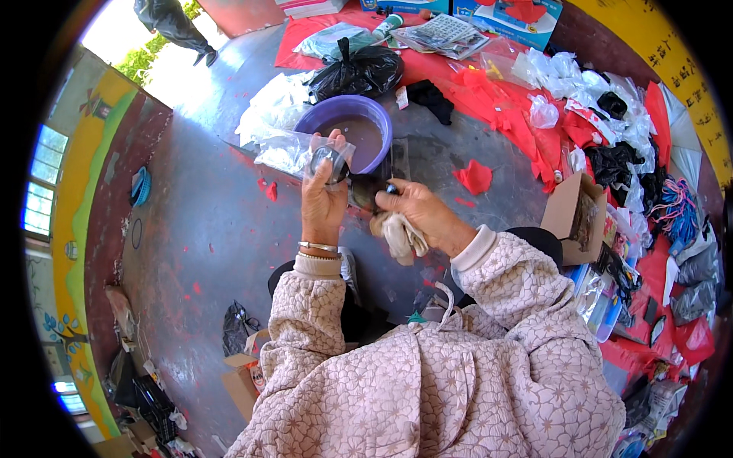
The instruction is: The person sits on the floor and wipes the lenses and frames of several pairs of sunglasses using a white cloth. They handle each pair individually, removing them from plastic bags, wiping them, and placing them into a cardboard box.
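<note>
A pair of dark sunglasses point(368, 191) is held between my two hands above the floor, just in front of a purple basin. My left hand point(322, 202) is closed around one round lens, its fingers upright behind it; clear plastic film point(294, 145) shows around these fingers. My right hand point(421, 211) pinches the other side of the sunglasses. From under that hand hangs a crumpled cream cloth point(402, 238). Whether the plastic film wraps the lens or only lies behind it, I cannot tell.
The purple basin point(387, 126) holds murky water. Beyond it lie a black plastic bag point(357, 72) and white bags point(275, 107). Red sheeting point(489, 107) with heaped bags runs along the right, near an open cardboard box point(561, 210). Another person's legs point(179, 27) show at the doorway.
</note>
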Demonstrator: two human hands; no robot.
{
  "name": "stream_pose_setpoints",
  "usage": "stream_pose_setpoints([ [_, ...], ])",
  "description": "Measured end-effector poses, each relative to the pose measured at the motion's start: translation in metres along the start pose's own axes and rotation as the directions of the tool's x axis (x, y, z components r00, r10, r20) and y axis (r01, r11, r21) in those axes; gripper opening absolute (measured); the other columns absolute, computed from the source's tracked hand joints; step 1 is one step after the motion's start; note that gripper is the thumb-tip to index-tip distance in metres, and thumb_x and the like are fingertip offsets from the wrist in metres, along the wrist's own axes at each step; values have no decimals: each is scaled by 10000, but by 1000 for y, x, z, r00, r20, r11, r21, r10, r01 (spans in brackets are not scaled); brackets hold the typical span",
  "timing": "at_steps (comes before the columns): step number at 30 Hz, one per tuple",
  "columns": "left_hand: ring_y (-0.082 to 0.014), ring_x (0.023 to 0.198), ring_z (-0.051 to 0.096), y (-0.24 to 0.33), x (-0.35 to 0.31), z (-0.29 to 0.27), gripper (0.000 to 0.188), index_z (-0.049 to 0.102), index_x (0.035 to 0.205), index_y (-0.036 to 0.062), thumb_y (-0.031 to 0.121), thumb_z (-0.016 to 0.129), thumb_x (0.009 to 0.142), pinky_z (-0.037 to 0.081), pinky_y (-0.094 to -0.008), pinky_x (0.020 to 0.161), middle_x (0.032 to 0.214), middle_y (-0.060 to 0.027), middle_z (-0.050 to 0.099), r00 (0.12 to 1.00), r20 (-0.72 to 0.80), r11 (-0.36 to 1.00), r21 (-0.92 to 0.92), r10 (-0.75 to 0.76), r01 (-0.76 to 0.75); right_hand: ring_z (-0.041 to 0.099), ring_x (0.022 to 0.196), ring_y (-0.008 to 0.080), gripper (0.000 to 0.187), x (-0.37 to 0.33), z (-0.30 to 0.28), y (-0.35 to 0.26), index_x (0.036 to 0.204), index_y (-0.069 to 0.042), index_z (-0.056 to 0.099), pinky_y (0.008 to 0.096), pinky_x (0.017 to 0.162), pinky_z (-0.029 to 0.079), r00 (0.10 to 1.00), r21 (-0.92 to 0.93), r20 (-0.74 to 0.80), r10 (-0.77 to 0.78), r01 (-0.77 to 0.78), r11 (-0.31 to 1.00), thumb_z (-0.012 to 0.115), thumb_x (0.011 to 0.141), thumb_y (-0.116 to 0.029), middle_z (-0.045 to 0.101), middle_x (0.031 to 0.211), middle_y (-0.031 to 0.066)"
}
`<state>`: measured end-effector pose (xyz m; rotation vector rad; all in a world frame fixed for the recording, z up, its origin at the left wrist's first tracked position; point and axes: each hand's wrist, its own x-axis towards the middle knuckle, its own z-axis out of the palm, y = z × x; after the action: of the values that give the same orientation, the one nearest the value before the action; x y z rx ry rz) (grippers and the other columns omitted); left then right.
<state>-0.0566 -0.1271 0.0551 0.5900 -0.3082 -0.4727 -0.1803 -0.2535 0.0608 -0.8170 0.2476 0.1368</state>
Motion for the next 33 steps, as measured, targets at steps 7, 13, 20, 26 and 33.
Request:
stream_pose_setpoints([
  [7, -294, 1227, 433, -3, -10, 17, 694, 268, 1361, 10, 119, 653, 794, 374, -403, 1017, 1306, -185, 446, 994, 72, 979, 193, -81, 65, 598, 634, 100, 211, 4, -5, -2, 1019, 10, 572, 243, 568, 500, 991, -225, -23, -130, 122, 967, 610, 862, -126, 621, 801, 55],
  [13, -301, 1213, 449, -8, -20, 21, 593, 334, 1327, 31, 164, 622, 825, 371, -428, 1012, 1289, -180, 468, 975, 84, 964, 187, -205, 187, 588, 639, 97, 215, 6, -6, -11, 1003, 32, 569, 227, 579, 494, 990, -192, -33, -135, 126, 973, 608, 861, -124, 618, 809, 66],
  [20, -224, 1154, 474, -15, -34, 37, 442, 425, 1253, 25, 207, 569, 878, 387, -363, 971, 1349, -138, 426, 921, 115, 912, 230, -372, 340, 593, 652, 107, 246, 5, 2, -11, 1032, 43, 542, 234, 573, 494, 977, -206, -43, -208, 195, 959, 611, 854, -112, 618, 800, 71],
  [26, -162, 1083, 490, -30, -35, 8, 358, 493, 1193, 27, 276, 501, 936, 404, -343, 931, 1203, -54, 510, 894, 43, 853, 322, -446, 410, 603, 689, 118, 318, 13, -5, -5, 1095, 39, 531, 247, 613, 483, 873, -577, -163, -459, 293, 762, 625, 828, -106, 628, 789, 95],
  [33, -167, 1055, 490, -33, -41, 16, 398, 486, 1195, 33, 343, 469, 945, 393, -335, 909, 1136, -46, 530, 876, 25, 802, 416, -482, 429, 582, 653, 100, 315, 15, -10, -12, 1040, 10, 580, 253, 601, 470, 788, -729, -31, -615, 403, 554, 672, 750, -70, 646, 783, 78],
])
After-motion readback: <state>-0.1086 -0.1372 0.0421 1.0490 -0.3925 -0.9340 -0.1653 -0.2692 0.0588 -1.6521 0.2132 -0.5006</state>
